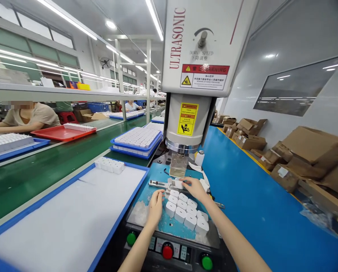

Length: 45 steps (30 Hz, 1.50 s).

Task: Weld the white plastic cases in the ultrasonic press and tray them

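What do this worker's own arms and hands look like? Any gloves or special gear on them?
The left hand and right hand show no gloves. Both forearms are bare, with no sleeves in view, and no watch or bracelet shows; fingernails are too small to judge.

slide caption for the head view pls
Right hand touching a small white rounded block below a boxy white ultrasonic machine; left hand nearby.

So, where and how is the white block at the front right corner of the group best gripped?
Probably pinch the corner white block by its upright side walls, coming from the front right. Its front and right sides are exposed, while neighbouring white blocks stand close at its left and back. Its top looks flat, likely giving fingers little purchase.
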Motion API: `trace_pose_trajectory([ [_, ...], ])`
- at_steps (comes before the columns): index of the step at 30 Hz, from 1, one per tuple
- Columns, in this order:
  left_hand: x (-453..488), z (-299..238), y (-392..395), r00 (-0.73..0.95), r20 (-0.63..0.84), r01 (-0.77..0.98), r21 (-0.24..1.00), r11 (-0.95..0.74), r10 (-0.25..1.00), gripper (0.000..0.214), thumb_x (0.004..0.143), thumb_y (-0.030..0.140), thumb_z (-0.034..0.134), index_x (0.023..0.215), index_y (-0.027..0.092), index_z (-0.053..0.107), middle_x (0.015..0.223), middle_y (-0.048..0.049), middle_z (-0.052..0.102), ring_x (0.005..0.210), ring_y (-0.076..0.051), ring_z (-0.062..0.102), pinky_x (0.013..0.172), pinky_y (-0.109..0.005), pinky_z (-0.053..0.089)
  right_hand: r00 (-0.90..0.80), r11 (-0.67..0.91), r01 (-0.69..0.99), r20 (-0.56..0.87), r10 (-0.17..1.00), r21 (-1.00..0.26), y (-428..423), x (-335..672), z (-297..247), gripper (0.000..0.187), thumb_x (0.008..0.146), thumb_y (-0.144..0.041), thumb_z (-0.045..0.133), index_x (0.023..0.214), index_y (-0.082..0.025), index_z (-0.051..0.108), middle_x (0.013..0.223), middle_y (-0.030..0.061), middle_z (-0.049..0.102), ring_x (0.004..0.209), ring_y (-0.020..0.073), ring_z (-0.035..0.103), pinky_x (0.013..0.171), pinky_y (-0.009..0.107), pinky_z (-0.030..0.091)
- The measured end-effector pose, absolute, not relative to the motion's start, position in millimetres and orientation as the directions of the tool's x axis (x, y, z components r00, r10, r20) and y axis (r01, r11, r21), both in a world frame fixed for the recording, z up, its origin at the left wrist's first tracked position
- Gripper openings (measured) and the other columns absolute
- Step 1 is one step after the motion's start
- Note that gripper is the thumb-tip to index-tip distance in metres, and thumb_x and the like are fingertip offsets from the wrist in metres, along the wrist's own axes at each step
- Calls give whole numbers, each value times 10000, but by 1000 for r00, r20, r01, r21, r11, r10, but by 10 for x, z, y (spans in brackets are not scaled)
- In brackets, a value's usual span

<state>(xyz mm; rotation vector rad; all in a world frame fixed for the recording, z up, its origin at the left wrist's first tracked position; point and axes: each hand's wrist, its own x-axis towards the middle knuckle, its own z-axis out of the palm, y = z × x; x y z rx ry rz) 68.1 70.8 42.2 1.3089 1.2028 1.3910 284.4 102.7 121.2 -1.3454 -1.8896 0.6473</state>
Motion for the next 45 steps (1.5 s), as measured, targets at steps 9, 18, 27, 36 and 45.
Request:
trace_pose_trajectory([
  [9,657,414,719,-98,147,-75,985,-155,984,392,841,509,436,954,176,610,1023,-94,616,969,-213,591,804,-326,509,-194,303,512,236,952,-803,1032,2827,1084,236,838,-351,544,1008,-264,682,1166,45,650,1005,237,637,846,379,535],
  [18,651,394,724,-112,148,-105,981,-160,983,384,812,520,475,921,182,621,989,-88,620,956,-216,593,799,-320,504,-143,300,488,263,954,-820,1060,2783,957,225,847,-319,503,986,-255,668,1169,53,648,1006,240,640,833,385,540],
  [27,652,416,707,-105,157,-89,982,-166,982,356,812,490,484,915,178,622,978,-85,616,951,-214,587,805,-317,500,-147,311,552,277,950,-773,1069,2538,913,261,850,-260,481,1028,-250,672,1186,34,643,1039,220,630,891,361,522],
  [36,644,434,684,-101,161,-73,983,-169,982,337,830,470,467,909,182,623,970,-81,615,949,-205,584,806,-306,495,-235,336,672,240,942,-660,1092,2583,1032,262,838,-245,510,1022,-265,695,1108,30,683,1008,241,631,888,385,504],
  [45,639,412,696,-90,163,-73,983,-170,982,320,840,446,449,920,185,616,986,-76,603,948,-202,575,811,-311,490,-347,413,725,225,910,-551,1131,2607,1135,272,862,-244,497,1027,-298,706,1085,11,695,941,243,659,797,364,522],
])
